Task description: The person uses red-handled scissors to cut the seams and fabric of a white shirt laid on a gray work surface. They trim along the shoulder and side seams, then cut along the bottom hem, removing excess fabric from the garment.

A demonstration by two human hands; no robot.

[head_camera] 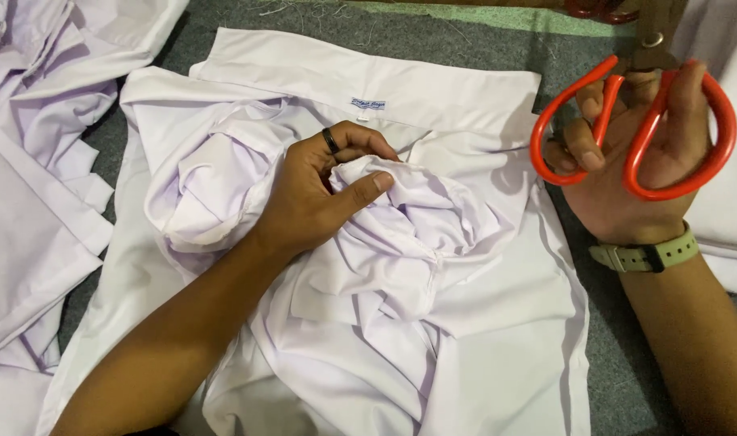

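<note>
A white shirt (pixel 433 323) lies crumpled on a grey surface, its collar with a small label (pixel 368 104) toward the far side. My left hand (pixel 320 190), wearing a dark ring, pinches a bunched fold of the shirt's cloth near the collar. My right hand (pixel 627 161), with a pale green watch (pixel 647 254) on the wrist, holds a pair of scissors with red-orange handles (pixel 667 137) at the right, raised beside the shirt. The fingers pass through the handle loops. The blades point away toward the top edge and are mostly out of view.
More white garments (pixel 37 121) are heaped at the left and upper left. Another white cloth (pixel 736 234) lies at the right edge. The grey felt-like table cover (pixel 611 355) shows between them. A green strip (pixel 465 16) and loose threads run along the far edge.
</note>
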